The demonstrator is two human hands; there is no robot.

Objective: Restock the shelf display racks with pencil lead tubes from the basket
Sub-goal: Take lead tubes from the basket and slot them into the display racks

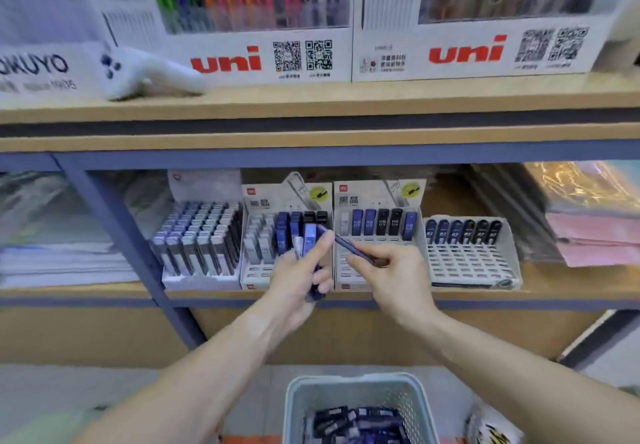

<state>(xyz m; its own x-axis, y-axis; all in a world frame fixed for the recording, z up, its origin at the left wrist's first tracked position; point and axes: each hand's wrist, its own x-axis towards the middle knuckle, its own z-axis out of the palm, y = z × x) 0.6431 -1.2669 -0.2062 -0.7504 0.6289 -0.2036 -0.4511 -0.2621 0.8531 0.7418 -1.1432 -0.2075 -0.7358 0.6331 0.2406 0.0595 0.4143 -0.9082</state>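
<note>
Basket: a pale grey-blue plastic basket with perforated walls (356,405) stood lowest in the view, closest to the person, and held a loose heap of dark blue and black pencil lead tubes (353,424).
Left hand: the left hand (301,281) was raised in front of the lower shelf and grasped a small bunch of blue lead tubes (309,241), the fingers curled round them, the tubes standing up above the thumb.
Right hand: the right hand (394,275) pinched one single dark blue lead tube (346,243) between thumb and fingers; the tube was tilted, its far end pointing up-left and touching the bunch in the other hand.
Middle racks: two white slotted display racks with red logos stood just behind the hands; the left one (258,272) was partly filled with grey, blue and black tubes, the right one (377,260) had only its back row filled.
Side racks: a full white rack of grey tubes (199,239) stood at the left, and a white rack with one row of black tubes (472,263) at the right.
Upper shelf: white "uni" pen display boxes (346,21) stood on the wooden board above.
</note>
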